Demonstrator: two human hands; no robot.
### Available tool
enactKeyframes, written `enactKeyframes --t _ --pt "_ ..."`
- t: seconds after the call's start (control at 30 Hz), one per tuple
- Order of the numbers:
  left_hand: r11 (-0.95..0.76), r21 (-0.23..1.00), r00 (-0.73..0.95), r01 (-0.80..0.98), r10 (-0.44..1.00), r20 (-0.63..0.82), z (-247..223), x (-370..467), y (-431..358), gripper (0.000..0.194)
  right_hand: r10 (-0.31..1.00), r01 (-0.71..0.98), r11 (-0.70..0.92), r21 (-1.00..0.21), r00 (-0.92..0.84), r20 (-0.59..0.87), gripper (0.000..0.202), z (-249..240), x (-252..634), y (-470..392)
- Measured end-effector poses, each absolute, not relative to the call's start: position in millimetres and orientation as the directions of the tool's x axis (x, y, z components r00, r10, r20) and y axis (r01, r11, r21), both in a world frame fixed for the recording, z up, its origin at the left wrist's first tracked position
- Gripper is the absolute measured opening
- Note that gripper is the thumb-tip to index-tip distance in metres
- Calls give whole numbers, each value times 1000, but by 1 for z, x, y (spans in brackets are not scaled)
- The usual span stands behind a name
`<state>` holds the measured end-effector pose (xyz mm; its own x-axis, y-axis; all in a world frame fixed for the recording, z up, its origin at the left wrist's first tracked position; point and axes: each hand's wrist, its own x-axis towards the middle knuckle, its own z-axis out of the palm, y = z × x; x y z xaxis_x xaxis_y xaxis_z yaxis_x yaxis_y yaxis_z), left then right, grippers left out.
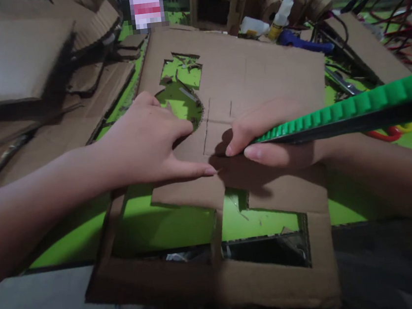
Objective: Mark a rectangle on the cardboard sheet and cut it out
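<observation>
A large brown cardboard sheet (279, 81) with several cut-out openings lies on the green table (184, 226), its near end reaching past the table's front edge. Spread across the sheet beside the curved opening, my left hand (152, 143) presses down with fingers apart and thumb stretched to the right. My right hand (267, 135) is closed around a green and black ribbed tool (353, 108), which slants up to the right. The tool's tip is hidden at the fingers, over the sheet near some drawn dark lines.
Stacked cardboard (12, 57) fills the left side. At the back are a cardboard box (220, 4), a glue bottle (283, 14), a small white bottle (254, 26) and a blue tool (305, 43). Red and black wires (407, 27) tangle at the right.
</observation>
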<state>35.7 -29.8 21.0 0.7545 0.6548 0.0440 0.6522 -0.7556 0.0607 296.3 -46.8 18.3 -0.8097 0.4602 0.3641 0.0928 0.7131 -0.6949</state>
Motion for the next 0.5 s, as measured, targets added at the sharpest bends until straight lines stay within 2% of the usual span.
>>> enactKeyframes --t 0.13,0.3,0.5 --pt "-767 70 764 638 642 60 20 35 -30 69 432 92 738 -668 -826 363 36 14 295 -47" --pt "-785 -3 784 619 618 53 16 32 -27 67 415 85 741 -666 -838 354 35 14 297 -44" --pt "-778 47 775 626 628 76 15 31 -27 68 426 84 711 -698 -842 332 34 20 299 -44"
